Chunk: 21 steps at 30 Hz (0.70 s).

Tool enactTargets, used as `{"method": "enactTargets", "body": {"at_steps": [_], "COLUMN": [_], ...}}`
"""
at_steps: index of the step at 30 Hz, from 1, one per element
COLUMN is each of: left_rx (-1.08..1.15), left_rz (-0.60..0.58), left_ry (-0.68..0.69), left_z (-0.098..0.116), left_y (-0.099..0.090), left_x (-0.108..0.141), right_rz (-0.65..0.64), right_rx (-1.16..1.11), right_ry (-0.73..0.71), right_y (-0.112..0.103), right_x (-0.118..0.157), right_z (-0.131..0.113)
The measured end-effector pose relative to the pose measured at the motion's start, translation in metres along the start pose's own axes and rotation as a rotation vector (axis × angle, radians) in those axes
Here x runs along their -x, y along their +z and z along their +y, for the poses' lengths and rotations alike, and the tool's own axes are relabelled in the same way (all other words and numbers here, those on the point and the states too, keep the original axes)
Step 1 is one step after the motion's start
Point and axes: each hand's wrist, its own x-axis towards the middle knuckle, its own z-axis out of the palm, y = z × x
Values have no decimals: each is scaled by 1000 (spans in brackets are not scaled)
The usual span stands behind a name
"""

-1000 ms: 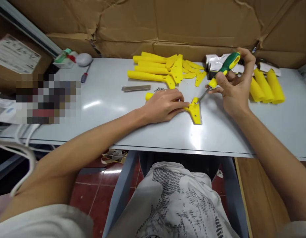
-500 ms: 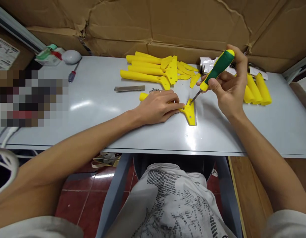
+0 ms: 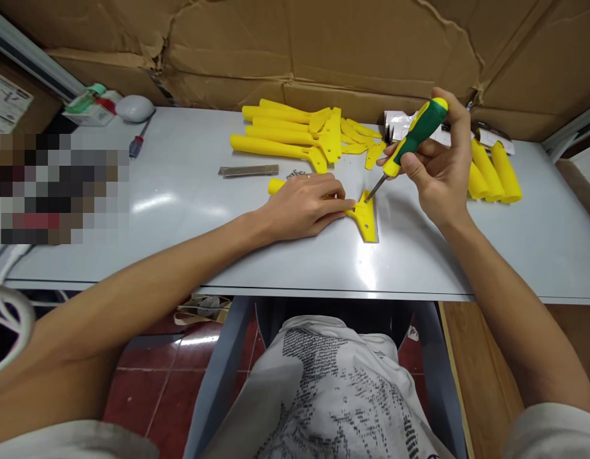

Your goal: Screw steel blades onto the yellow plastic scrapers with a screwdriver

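My left hand point(image 3: 311, 207) is closed over the handle of a yellow scraper point(image 3: 365, 224) and presses it to the table. The scraper's wide head points right, with a thin metal blade edge along its far right side. In my right hand point(image 3: 443, 172) is a green and yellow screwdriver point(image 3: 419, 134), tilted, its tip on the upper screw hole of the scraper head. Just behind my left hand lies a small heap of screws point(image 3: 295, 173), partly hidden. A stack of flat metal blades point(image 3: 250, 171) rests to its left.
Several yellow scraper handles point(image 3: 276, 146) and loose yellow head pieces point(image 3: 356, 132) lie at the back. Yellow handles point(image 3: 505, 172) and white-wrapped pieces point(image 3: 496, 139) are at right. A small screwdriver point(image 3: 136, 146) and a white computer mouse point(image 3: 135, 108) sit at left. Cardboard point(image 3: 343, 44) stands behind.
Almost nothing differs. The screwdriver and my right hand have shifted very slightly; the tip stays on the same hole, and my left hand holds its place.
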Motion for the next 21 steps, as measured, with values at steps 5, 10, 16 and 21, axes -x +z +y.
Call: {"method": "enactTargets", "body": {"at_steps": [5, 10, 16, 21], "left_rx": [0, 15, 36, 11], "left_rz": [-14, -11, -44, -50], "left_ry": [-7, -13, -35, -18], "left_z": [0, 1, 1, 2], "left_y": [0, 1, 2, 1], "left_x": [0, 0, 0, 0], "right_rz": [-45, -70, -65, 20], "right_rx": [45, 33, 72, 113], "right_ry": [-48, -26, 31, 61], "right_y": [-3, -4, -2, 6], "right_x": [-2, -4, -2, 4], "right_z": [-9, -27, -30, -30]}}
